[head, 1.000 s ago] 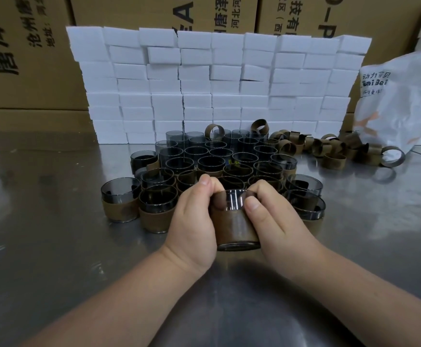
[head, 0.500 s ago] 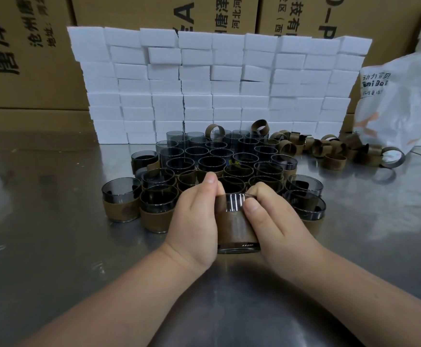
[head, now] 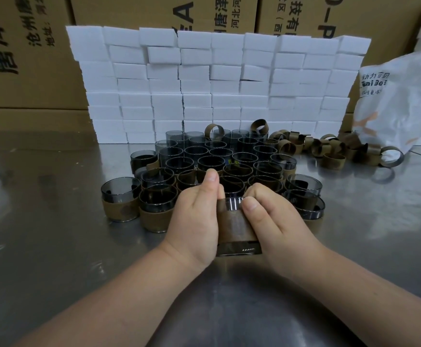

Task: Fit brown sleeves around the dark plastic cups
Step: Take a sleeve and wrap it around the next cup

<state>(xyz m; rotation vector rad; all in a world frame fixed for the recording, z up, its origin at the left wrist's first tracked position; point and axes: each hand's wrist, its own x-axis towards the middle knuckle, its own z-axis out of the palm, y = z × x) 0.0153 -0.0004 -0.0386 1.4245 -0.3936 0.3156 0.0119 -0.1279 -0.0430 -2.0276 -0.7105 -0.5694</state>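
Note:
A dark plastic cup [head: 239,249] with a brown sleeve [head: 233,227] around it is held between both hands, just above the steel table. My left hand [head: 195,219] grips its left side with the thumb raised along the rim. On its right side my right hand [head: 275,219] holds it, thumb pressed on the sleeve's upper edge. Behind stands a cluster of dark cups [head: 217,161], several of the front ones wearing sleeves, such as the leftmost one [head: 120,197]. Loose brown sleeves [head: 334,149] lie in a heap at the back right.
A wall of stacked white blocks [head: 217,83] stands behind the cups, with cardboard boxes [head: 24,51] behind it. A white plastic bag [head: 402,101] sits at the far right. The steel table [head: 54,246] shows bare metal at the left and in front.
The held cup has dropped slightly lower between my hands and my left thumb has lifted higher over its rim. The sleeve sits a little further up the cup.

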